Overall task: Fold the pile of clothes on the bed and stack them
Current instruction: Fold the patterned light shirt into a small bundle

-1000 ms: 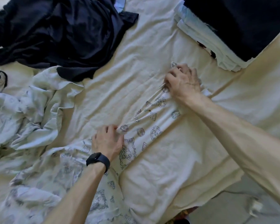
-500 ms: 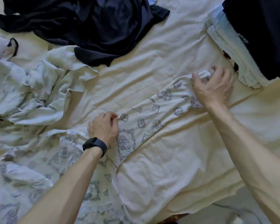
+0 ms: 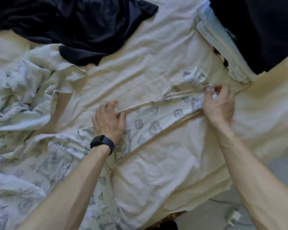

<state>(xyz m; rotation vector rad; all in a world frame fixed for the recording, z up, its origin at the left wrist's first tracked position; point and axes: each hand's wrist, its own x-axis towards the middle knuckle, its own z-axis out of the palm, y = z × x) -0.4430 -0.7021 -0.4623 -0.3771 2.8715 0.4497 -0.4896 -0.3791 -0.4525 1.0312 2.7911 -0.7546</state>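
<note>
A cream garment printed with dark line drawings [image 3: 156, 120] lies stretched across the bed from lower left to upper right. My left hand [image 3: 109, 120], a black watch on its wrist, pinches the garment's upper edge near the middle. At the garment's far end my right hand [image 3: 219, 103] grips bunched cloth, which puckers up beside the fingers. A stack of folded clothes [image 3: 223, 47], pale layers under a dark top piece, stands at the upper right. A heap of dark navy clothes [image 3: 76, 25] lies unfolded at the upper left.
Crumpled pale clothes [image 3: 32, 90] lie at the left. The cream bed sheet [image 3: 123, 72] is bare between the heaps. The bed's edge [image 3: 206, 201] runs along the lower right, with floor and a white plug and cable [image 3: 231, 218] beyond it.
My right hand has bunched up the garment's far end, which lay flat before. My left hand has kept its pinch on the upper edge near the middle.
</note>
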